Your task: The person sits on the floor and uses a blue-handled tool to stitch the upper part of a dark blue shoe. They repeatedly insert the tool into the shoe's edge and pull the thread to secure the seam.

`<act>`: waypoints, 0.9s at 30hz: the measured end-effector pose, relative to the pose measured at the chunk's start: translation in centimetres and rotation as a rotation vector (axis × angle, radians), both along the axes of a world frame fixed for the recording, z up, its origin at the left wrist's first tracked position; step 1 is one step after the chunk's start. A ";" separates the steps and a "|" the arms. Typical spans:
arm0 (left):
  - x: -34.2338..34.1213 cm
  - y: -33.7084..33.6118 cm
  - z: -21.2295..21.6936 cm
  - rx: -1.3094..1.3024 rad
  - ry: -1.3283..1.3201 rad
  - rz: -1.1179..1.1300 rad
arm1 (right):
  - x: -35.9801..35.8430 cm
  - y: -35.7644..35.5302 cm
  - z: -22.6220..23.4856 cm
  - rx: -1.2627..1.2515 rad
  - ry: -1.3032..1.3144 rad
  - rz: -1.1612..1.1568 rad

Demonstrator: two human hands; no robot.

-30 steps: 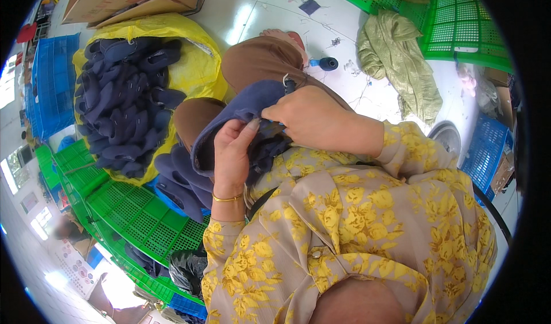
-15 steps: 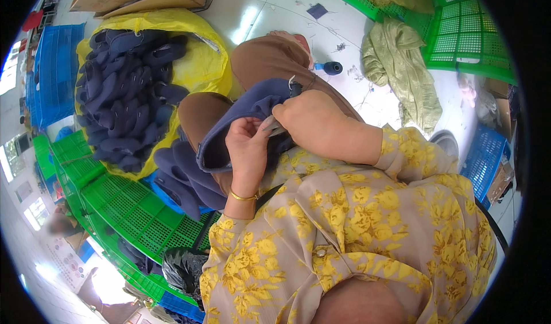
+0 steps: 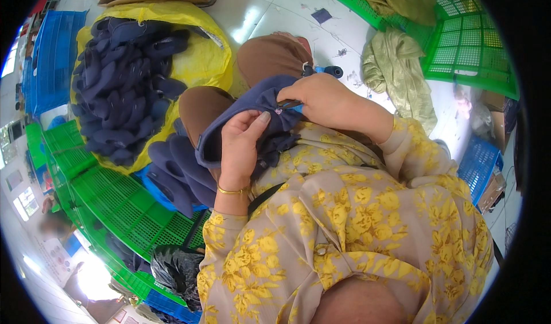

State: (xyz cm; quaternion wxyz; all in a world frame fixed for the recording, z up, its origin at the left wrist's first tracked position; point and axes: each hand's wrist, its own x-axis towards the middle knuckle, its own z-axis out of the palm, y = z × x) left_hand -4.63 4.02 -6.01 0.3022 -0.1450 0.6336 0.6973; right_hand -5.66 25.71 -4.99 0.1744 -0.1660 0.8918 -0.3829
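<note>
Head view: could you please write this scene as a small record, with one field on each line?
Left hand: pinches a dark blue fabric piece with thumb and fingers
Right hand: holds a small dark tool at the fabric piece; exact kind unclear
Left side: open yellow sack with a heap of dark blue pieces; long green basket nearer the person
Right side: olive cloth, blue basket
Clothing: floral top, brown trousers

Textile workshop indicated, navy fabric piece (image 3: 248,101) being handled, similar pieces (image 3: 123,88) heaped in yellow sack (image 3: 198,66), green crates (image 3: 123,200) placed alongside, tiled floor (image 3: 287,4) strewn with scraps (image 3: 321,16)
</note>
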 end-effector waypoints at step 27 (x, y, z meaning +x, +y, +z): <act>-0.6 0.3 -1.0 0.153 -0.044 0.014 | -0.1 -1.8 0.4 0.102 0.024 -0.119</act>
